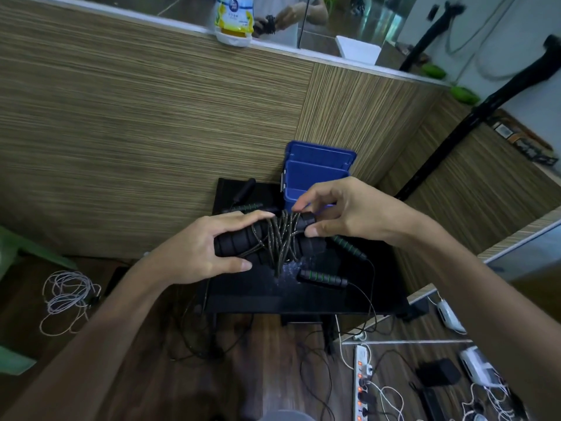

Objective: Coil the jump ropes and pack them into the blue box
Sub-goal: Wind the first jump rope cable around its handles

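Item: one jump rope in hand, over a small black table (303,299).

Our left hand (206,250) grips the black foam handles (233,243) of the rope, thumb under, fingers curled over the top. Our right hand (340,212) pinches the cord loops (280,235) near their upper end, thumb and fingertips closed on the strands; the far handle ends (309,247) lie just below that hand. The loops hang in a bunch between the two hands, and their lower end reaches the table top.

Item: blue box (315,174), lid raised, at the table's back edge against the striped wood wall (151,132), just behind our right hand.

Item: two green-ringed handles (323,278) on the table's right half, near the bunch; their thin black cord (372,293) runs over the right edge toward the floor. More handles (246,189) lie at the back left corner.

Free table surface shows along the front edge only.

Item: grey cable tangle (66,296) on the floor, left. Power strip (362,381) on the floor, right.
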